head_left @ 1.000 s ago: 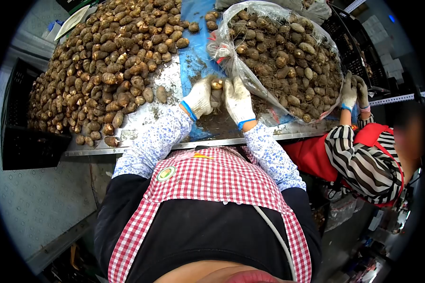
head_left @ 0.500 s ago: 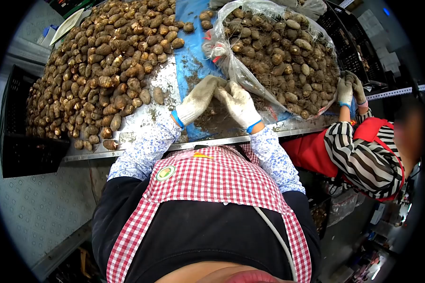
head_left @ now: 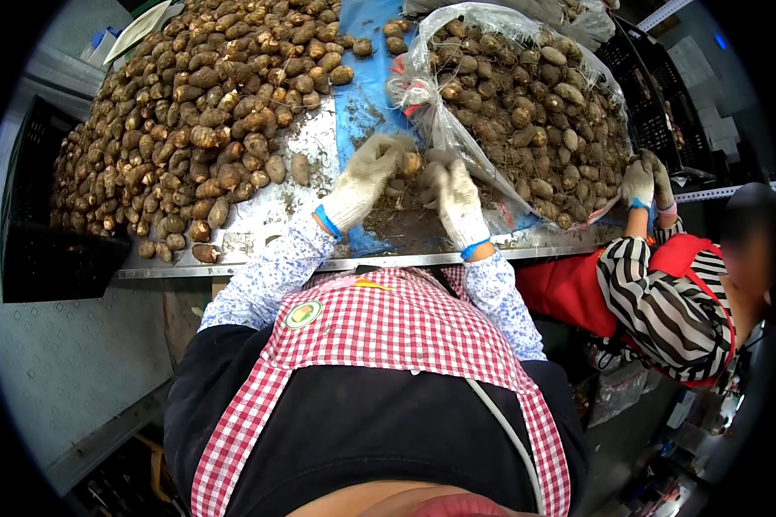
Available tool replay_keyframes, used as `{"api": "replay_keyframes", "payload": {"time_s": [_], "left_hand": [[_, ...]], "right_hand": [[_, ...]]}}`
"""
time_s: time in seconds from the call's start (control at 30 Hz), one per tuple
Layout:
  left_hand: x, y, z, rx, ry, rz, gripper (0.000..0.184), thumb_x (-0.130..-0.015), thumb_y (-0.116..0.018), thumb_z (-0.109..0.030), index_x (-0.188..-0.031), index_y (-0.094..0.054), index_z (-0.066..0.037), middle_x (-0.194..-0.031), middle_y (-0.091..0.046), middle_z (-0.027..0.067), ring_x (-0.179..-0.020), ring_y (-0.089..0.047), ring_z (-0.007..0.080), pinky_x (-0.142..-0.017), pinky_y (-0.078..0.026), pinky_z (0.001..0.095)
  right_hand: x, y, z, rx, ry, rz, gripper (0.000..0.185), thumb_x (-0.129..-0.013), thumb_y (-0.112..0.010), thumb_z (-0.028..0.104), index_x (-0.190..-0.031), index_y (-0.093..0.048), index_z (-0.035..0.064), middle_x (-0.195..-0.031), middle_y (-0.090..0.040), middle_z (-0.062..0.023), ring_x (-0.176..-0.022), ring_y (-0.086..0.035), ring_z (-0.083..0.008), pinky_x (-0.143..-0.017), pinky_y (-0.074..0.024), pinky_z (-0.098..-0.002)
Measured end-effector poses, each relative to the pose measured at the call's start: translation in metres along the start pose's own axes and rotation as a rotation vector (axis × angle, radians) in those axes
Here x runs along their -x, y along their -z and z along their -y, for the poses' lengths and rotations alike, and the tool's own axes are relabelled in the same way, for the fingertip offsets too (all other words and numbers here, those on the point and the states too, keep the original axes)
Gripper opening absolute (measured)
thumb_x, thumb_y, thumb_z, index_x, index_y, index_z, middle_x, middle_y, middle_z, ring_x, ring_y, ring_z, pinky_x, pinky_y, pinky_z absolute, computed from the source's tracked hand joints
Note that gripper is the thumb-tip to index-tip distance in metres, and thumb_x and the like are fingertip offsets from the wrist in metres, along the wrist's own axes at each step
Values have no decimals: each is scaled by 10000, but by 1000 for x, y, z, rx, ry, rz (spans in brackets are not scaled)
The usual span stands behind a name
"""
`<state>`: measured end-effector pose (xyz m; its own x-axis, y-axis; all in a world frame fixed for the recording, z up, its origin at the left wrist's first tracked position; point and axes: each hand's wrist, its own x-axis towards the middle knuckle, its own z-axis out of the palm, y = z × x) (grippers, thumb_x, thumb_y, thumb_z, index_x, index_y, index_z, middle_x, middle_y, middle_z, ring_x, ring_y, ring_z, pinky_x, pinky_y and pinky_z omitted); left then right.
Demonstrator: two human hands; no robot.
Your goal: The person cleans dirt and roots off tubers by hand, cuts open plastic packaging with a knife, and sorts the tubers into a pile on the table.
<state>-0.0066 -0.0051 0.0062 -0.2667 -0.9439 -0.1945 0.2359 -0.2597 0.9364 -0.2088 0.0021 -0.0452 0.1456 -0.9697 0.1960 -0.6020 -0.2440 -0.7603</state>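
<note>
My left hand [head_left: 366,179], in a soiled white work glove with a blue cuff, is closed around a small brown taro [head_left: 412,164]. One end of the taro shows past the fingertips. Just to its right is my right hand [head_left: 457,200], gloved the same way, a short gap apart from the taro. Its fingers are smeared by motion, so their grip cannot be made out. Below both hands, loose dirt and root fibres [head_left: 397,222] cover the blue sheet [head_left: 360,112]. An open clear plastic bag [head_left: 440,121] full of hairy, dirty taros lies close by on the right.
A large heap of cleaner taros [head_left: 190,129] spreads over the metal table at left. Black crates stand at the left end [head_left: 39,233] and far right [head_left: 647,82]. A co-worker in a striped top [head_left: 655,302] has gloved hands [head_left: 647,183] at the bag's right edge.
My hands have drawn apart, the right one shifting slightly right and down. The taro in my left hand now shows. The view has tilted a little.
</note>
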Motion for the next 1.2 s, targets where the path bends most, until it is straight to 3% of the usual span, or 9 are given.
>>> {"api": "replay_keyframes", "payload": {"time_s": [0.23,0.3,0.4,0.47,0.6,0.67,0.73,1.0,1.2], "left_hand": [[5,-25,-26,-92,235,-64,208,-986,-522,-160,-1041,-612,19,-921,-672,81,-749,-650,149,-626,-563,282],[-11,3,29,-549,-522,-9,204,-982,-522,-156,-1015,-621,18,-896,-674,85,-702,-653,164,-581,-561,282],[-22,14,21,-611,-681,-54,198,-977,-512,-144,-1024,-624,13,-871,-675,119,-672,-666,202,-541,-561,287],[-16,3,22,398,223,-156,212,-979,-505,-143,-1075,-615,11,-915,-675,139,-725,-680,217,-570,-570,294],[-8,7,25,232,65,61,364,-1006,-491,-197,-1294,-505,25,-1074,-641,171,-865,-679,230,-707,-620,328],[7,-7,4,-264,-384,228,386,-1018,-494,-214,-1314,-491,33,-1089,-644,150,-859,-667,173,-749,-613,303],[5,-12,10,208,21,155,386,-1013,-512,-208,-1323,-492,22,-1082,-656,130,-858,-658,146,-729,-600,274],[10,-29,-3,-368,-113,-116,267,-991,-543,-207,-1143,-630,-6,-935,-692,85,-749,-636,99,-578,-527,232],[-14,1,-7,-254,143,-293,268,-943,-593,-148,-1155,-580,15,-995,-685,103,-870,-638,154,-789,-534,265]], "right_hand": [[-6,29,75,133,160,162,429,-834,-730,234,-1187,-595,31,-964,-671,-203,-838,-669,-357,-724,-539,-421],[-1,30,81,229,413,134,435,-821,-743,212,-1189,-596,32,-998,-667,-189,-867,-659,-364,-728,-539,-409],[0,20,73,-108,383,112,444,-802,-761,130,-1195,-579,35,-1077,-653,-138,-972,-650,-283,-807,-535,-355],[5,15,69,-641,123,41,451,-799,-766,99,-1199,-567,36,-1094,-646,-122,-1008,-641,-231,-853,-527,-335],[8,25,56,-342,71,-33,410,-830,-717,17,-1200,-541,20,-1111,-636,-100,-977,-610,-167,-889,-509,-311],[5,31,66,-230,181,-38,442,-798,-750,49,-1195,-556,29,-1106,-640,-123,-1006,-622,-233,-890,-511,-342],[4,31,69,-131,264,-64,457,-776,-767,60,-1188,-569,33,-1109,-641,-140,-1028,-626,-276,-895,-509,-360],[6,39,75,-83,13,127,462,-847,-730,198,-1238,-580,3,-1059,-662,-218,-934,-673,-323,-778,-530,-377],[13,28,71,-367,44,57,501,-799,-779,97,-1234,-567,-34,-1057,-672,-166,-989,-663,-226,-845,-537,-329]]}}
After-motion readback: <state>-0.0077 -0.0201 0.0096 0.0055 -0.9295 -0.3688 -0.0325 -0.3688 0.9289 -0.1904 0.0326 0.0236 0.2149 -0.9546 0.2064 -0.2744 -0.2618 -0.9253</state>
